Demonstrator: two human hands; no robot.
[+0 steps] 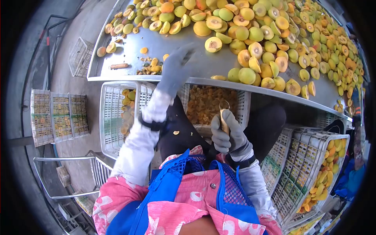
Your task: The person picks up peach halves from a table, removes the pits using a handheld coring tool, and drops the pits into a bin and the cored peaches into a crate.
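Note:
My right hand [230,132], in a grey glove, is wrapped round the handle of a pitting tool [224,121] with a thin wire loop at its top. It is in front of my body, below the table's near edge. Over the metal table [129,47], my left hand [179,64], also gloved and blurred by motion, reaches out with fingers apart and nothing seen between them. Near its fingertips lies a halved yellow peach [213,44], cut face up with the pit showing. Many more green-yellow peach halves [256,34] are heaped behind and to the right.
Small scraps and a short wooden stick [119,66] lie on the table's left part. Beneath the edge are a crate of peach pieces [113,121] and a crate of brownish scraps [211,102]. Full crates [309,164] stand at right, others [58,117] at left.

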